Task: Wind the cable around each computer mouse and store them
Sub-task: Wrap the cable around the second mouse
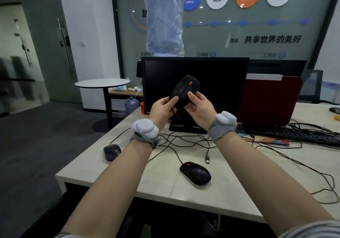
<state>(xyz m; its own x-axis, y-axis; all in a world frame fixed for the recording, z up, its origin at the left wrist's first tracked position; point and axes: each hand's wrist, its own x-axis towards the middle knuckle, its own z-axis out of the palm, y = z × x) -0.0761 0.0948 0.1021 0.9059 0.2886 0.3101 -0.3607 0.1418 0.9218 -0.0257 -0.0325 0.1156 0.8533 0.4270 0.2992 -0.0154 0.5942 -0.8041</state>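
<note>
Hands hold one black corded computer mouse with an orange scroll wheel (184, 90) raised before the dark monitor (195, 75). Left hand (162, 108) pinches its rear end, thumb on top; right hand (199, 109) grips its right side. Its black cable (181, 120) hangs down to the pale desk (165, 186). Two more black mice lie there: one centre (195, 173), one near the left edge (111, 152), amid loose cables.

Tangled cables (187, 140) between desk mice (195, 173)
</note>
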